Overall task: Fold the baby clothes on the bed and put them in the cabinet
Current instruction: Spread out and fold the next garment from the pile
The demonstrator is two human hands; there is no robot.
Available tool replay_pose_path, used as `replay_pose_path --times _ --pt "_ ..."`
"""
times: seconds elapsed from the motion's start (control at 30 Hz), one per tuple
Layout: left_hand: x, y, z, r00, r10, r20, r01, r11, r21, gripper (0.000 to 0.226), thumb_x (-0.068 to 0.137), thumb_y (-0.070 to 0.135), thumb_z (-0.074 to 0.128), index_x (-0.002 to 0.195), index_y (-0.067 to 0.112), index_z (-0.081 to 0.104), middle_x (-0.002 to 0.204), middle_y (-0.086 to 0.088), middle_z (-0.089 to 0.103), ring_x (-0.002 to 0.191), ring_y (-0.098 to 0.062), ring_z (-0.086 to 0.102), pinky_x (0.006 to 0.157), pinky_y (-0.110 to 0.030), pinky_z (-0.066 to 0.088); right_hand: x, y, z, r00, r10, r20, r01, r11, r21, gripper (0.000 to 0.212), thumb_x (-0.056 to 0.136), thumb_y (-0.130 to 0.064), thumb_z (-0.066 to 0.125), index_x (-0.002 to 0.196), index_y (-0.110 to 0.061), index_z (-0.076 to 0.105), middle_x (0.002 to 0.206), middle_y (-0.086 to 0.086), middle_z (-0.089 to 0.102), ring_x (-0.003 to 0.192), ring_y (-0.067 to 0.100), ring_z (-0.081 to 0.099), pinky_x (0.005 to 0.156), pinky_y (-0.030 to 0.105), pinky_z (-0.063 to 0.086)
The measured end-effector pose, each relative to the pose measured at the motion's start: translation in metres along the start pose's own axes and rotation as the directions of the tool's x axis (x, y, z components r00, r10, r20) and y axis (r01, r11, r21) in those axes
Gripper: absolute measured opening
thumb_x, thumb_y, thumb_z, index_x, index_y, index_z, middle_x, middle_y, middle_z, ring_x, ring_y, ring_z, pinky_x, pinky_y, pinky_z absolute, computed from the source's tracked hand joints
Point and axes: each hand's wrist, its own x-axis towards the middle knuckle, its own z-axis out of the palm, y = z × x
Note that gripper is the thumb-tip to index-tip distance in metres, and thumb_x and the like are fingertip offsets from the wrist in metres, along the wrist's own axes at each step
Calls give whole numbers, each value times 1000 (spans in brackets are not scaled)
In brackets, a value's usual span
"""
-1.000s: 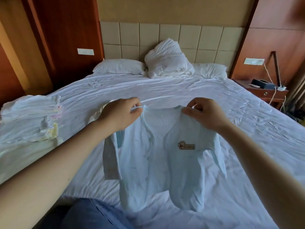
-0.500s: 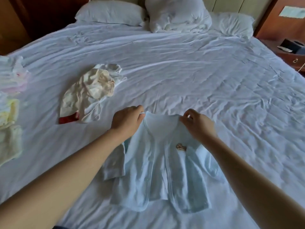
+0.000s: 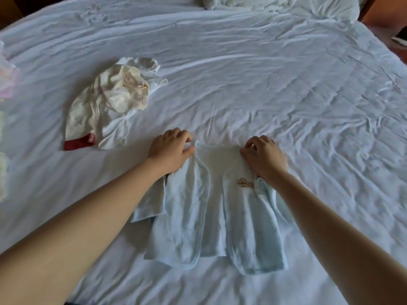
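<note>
A pale blue baby shirt (image 3: 211, 219) lies flat on the white bed sheet (image 3: 286, 89), its front open and a small brown emblem on its right chest. My left hand (image 3: 169, 150) pinches its left shoulder at the collar. On the other shoulder my right hand (image 3: 263, 156) pinches the cloth with curled fingers. Both sleeves hang down beside the body, partly under my forearms. A crumpled cream garment (image 3: 110, 102) with a dark red band lies to the upper left, apart from my hands.
Folded pastel baby clothes (image 3: 5, 89) sit at the far left edge of the bed. White pillows and a bundled quilt (image 3: 264, 3) lie at the head. A wooden nightstand corner (image 3: 396, 38) shows at the upper right.
The blue shirt went from hanging in the air to lying flat on the sheet. Both hands lowered with it, still at the shoulders. My view tilted down toward the bed.
</note>
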Motion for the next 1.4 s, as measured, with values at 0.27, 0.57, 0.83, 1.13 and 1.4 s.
replay_pose_path --times 0.27,0.57,0.83,1.13,1.4 --pt "-85 -6 -28 996 60 -68 -66 993 -93 41 96 22 54 136 21 51 137 1 49 124 -21 48 99 -37 41 -60 -58 -2 976 -217 19 216 974 62 26 91 -48 57 101 -30 73 117 -2 57 122 20 42 95 32 26" --pt "-133 -15 -45 924 -314 217 343 933 -109 65 87 38 63 143 23 33 138 -3 49 119 -26 54 91 -38 47 -84 -103 11 975 -49 217 68 994 -81 37 87 -48 54 99 -18 71 125 8 52 123 30 39 101 41 30" --pt "-130 -32 -55 948 -287 -137 304 945 123 53 84 5 54 133 23 48 128 -7 49 113 -31 51 86 -40 42 -68 -95 1 995 -28 100 39 994 -104 31 91 -36 46 93 -15 69 113 11 63 114 30 51 92 37 34" --pt "-161 -3 -39 982 62 -177 -99 974 -205 19 80 31 57 95 25 68 86 10 64 87 -16 59 77 -33 49 -71 -83 9 996 -58 75 67 990 -123 40 88 -44 57 121 -21 57 124 3 59 121 27 46 99 38 30" --pt "-214 16 -44 999 -12 37 21 968 -251 35 81 65 58 92 33 52 88 16 55 77 0 51 61 -20 36 -158 -60 4 933 -359 1 350 910 222 13 80 -34 72 90 -28 65 90 -14 57 94 16 57 85 32 38"
